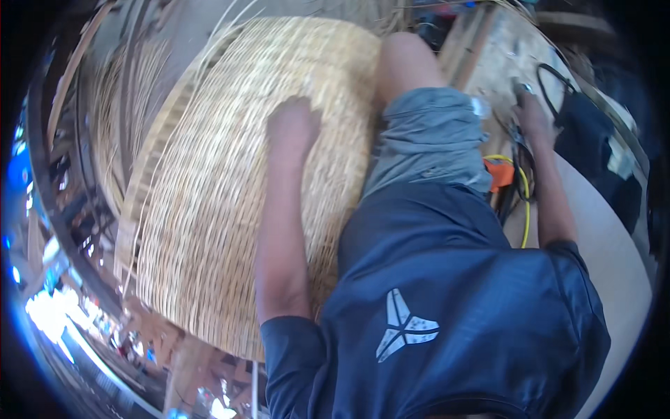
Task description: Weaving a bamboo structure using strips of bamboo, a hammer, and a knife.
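A large woven basket-like piece point(209, 181) of pale straw-coloured strands lies along my left side, with a ribbed rim at its left. My left hand point(294, 126) presses on its woven surface. The fingers of that hand look bent, but blur hides whether they grip a strand. Off to the right, my right hand point(536, 122) is closed over the wooden bench, around something small and dark with a shiny spot. That thing is too blurred to name. Just below the hand are dark, tool-like shapes I cannot make out.
An orange object point(499, 174) and a yellow cord point(525, 209) lie beside my right thigh. Dark cloth point(593, 146) and a black loop are farther right. Long loose strands point(129, 91) stand at the far left, near bent dark bars. A worn wooden board point(499, 52) lies at the upper right.
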### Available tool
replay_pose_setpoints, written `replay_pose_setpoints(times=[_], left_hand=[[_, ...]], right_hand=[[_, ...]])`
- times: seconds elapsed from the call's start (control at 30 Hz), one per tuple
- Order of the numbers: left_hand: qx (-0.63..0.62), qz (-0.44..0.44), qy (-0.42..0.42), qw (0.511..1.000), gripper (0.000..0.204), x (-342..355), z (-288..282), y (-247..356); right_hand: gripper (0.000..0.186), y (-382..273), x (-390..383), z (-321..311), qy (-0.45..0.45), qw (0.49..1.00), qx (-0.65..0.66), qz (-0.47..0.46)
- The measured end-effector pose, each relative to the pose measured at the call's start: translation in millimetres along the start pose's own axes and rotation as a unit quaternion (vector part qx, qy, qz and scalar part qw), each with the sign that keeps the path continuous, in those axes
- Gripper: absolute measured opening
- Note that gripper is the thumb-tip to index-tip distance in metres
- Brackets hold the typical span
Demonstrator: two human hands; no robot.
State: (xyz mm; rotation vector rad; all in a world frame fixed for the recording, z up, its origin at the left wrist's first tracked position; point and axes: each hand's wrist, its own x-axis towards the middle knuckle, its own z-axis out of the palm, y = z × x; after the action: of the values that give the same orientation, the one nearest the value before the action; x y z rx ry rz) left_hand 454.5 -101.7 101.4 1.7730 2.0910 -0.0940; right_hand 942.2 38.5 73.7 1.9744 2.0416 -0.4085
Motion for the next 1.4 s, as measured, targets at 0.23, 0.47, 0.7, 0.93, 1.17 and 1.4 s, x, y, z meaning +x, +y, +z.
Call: replay_pose_setpoints(times=[0.23, 0.47, 0.7, 0.93, 1.17, 1.4], left_hand=[[-0.007, 0.104, 0.296, 0.949, 0.029, 1.5, -37.4, 31.8], [0.022, 0.118, 0.312, 0.943, 0.033, -3.3, -46.2, 38.7], [-0.147, 0.003, 0.132, 0.980, 0.037, -25.3, -55.1, 34.8], [-0.291, -0.114, 0.117, 0.943, 0.046, -26.9, -53.6, 29.5], [-0.155, -0.131, 0.171, 0.964, 0.044, -26.8, -48.2, 29.3], [-0.122, -0.121, 0.203, 0.964, 0.051, -21.4, -36.1, 24.6]], right_hand=[[0.031, -51.7, -7.7, -80.4, 0.206, 0.967, 0.121, -0.093], [0.040, -151.4, -57.5, -136.8, -0.056, 0.668, 0.712, -0.209], [0.039, -217.0, -72.2, -118.6, -0.214, 0.554, 0.750, -0.292], [0.033, -255.4, -96.7, -84.2, -0.280, 0.775, 0.488, -0.287], [0.040, -281.7, -112.0, -70.6, -0.154, 0.813, 0.407, -0.387], [0.039, -296.5, -115.5, -48.1, -0.098, 0.799, 0.375, -0.460]])
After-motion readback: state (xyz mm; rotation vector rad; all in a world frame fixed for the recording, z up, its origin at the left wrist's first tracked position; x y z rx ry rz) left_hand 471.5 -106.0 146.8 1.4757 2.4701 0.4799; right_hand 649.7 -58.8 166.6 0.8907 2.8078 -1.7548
